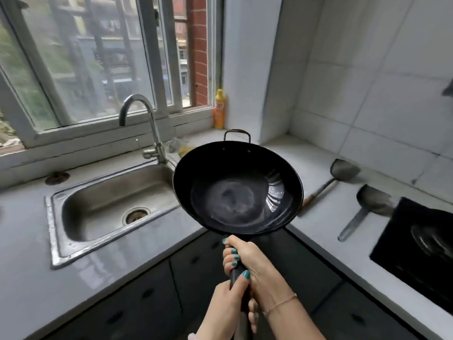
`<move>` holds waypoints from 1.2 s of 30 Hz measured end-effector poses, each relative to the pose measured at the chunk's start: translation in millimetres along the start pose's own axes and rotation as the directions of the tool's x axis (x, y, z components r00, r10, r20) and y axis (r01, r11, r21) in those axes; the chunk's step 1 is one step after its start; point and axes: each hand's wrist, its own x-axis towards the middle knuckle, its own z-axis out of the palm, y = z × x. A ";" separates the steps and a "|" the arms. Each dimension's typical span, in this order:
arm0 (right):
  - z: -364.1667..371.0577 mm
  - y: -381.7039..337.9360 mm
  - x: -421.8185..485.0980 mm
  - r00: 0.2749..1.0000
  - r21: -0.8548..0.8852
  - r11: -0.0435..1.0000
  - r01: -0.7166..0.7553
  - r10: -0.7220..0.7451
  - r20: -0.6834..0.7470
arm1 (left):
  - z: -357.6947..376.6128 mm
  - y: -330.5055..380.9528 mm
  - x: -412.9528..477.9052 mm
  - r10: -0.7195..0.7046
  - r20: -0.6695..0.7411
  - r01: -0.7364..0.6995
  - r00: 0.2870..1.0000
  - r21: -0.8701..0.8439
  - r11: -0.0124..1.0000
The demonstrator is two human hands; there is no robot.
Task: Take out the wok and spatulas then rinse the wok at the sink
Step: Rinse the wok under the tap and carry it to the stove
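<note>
A black wok (237, 187) hangs in the air over the counter corner, just right of the steel sink (73, 244). Both hands hold its long dark handle: my right hand (247, 258) grips it close to the bowl, and my left hand (228, 307) grips it lower down. Two metal spatulas lie on the counter to the right, one (343, 170) with a wooden handle near the wall, the other (372, 202) beside the cooktop. The curved tap (147, 119) stands behind the sink, with no water running.
A black induction cooktop (416, 251) sits on the right counter. A yellow bottle (220, 109) stands on the window ledge. Dark cabinet doors (147, 303) run below the grey counter (24, 278). A crumpled bag (176, 146) lies behind the tap.
</note>
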 end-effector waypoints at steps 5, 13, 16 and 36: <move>-76.6 -31.2 -40.7 0.988 0.095 0.987 0.127 -0.117 -0.102 | 72.8 -18.2 1.3 -0.059 0.185 0.042 0.981 0.094 0.995; -196.3 -67.2 -123.7 0.904 0.222 0.912 0.346 -0.260 -0.339 | 193.5 -57.0 -10.6 -0.145 0.446 0.051 0.883 0.216 0.975; -240.8 -68.5 -157.3 0.878 0.250 0.884 0.396 -0.284 -0.385 | 234.1 -77.9 -20.8 -0.181 0.513 0.043 0.839 0.269 0.962; -465.6 -14.5 -376.3 0.562 0.300 0.595 0.746 -0.320 -0.763 | 445.5 -220.3 -113.6 -0.500 0.786 -0.093 0.363 0.565 0.820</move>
